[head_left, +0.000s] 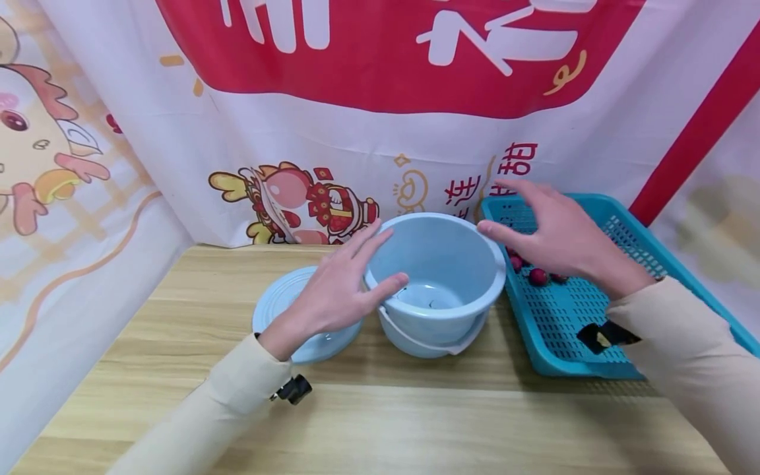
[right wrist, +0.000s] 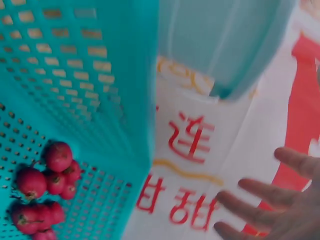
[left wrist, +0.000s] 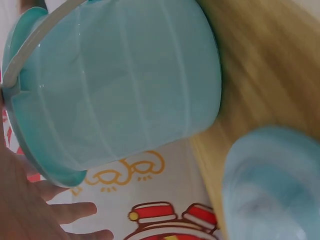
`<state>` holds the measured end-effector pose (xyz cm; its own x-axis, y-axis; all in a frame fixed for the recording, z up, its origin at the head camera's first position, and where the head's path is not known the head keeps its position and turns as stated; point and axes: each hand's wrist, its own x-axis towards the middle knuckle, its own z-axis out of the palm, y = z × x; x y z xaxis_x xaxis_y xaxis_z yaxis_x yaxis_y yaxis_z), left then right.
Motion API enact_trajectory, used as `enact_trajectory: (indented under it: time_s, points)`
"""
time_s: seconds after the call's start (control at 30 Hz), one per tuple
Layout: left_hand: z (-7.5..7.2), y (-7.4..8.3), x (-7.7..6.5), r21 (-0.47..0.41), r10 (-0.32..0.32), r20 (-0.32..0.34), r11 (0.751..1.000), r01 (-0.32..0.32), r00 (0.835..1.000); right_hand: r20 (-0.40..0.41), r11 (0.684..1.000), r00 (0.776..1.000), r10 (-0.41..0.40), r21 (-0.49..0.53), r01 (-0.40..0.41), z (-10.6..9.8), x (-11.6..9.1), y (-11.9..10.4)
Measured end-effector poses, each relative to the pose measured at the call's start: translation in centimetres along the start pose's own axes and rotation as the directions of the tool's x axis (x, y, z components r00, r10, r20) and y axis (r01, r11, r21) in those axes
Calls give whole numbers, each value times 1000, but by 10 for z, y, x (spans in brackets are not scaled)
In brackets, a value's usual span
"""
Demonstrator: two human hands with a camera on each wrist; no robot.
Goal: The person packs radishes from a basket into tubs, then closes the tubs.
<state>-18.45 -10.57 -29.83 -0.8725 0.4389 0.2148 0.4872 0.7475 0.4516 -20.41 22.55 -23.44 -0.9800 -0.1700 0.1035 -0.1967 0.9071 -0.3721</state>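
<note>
A light-blue plastic bucket [head_left: 436, 247] stands upright on the table, its pale handle [head_left: 424, 343] hanging down in front. My left hand [head_left: 338, 290] is at the left of the rim, fingers extended and thumb reaching over the near edge. In the left wrist view, the fingers of that hand [left wrist: 30, 205] spread beside the rim of the bucket [left wrist: 115, 85]. My right hand [head_left: 552, 231] is raised by the right rim, thumb tip close to it and fingers apart. The right wrist view shows this hand [right wrist: 285, 210] with nothing in it.
A light-blue round lid [head_left: 276, 303] lies left of the bucket, partly behind my left forearm. Right of the bucket sits a teal perforated basket [head_left: 525, 330] holding several small round red pieces [right wrist: 32, 182]. A printed cloth [head_left: 380, 145] hangs behind the wooden table [head_left: 196, 297].
</note>
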Motion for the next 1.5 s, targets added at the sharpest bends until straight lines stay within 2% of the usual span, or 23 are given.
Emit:
enact_trajectory:
  time_s: [0.17,0.33,0.47,0.6,0.73,0.9,1.1,1.5]
  points:
    - [9,-6,-2,-113,-4,-19,994,2,1000,-72,989,996,57,142,-47,-1,12,36]
    - [10,-7,-1,-148,-27,-15,989,24,1000,-137,965,987,84,259,-46,8,24,81]
    - [9,-7,0,-147,-44,-2,988,43,999,-122,937,987,104,345,-56,15,29,112]
    - [8,-7,0,-130,-53,9,990,54,999,-71,906,987,143,412,-102,21,32,132]
    - [6,-6,0,-113,-57,9,992,58,998,-20,891,988,153,435,-129,23,34,142]
    - [6,-7,1,-106,-55,10,993,56,998,60,903,987,149,400,-161,26,38,146]
    - [9,-7,3,-96,-47,20,994,49,999,167,905,974,151,372,-204,28,38,151]
    - [7,-6,2,-77,-70,37,994,73,997,274,924,954,123,318,-211,33,40,159]
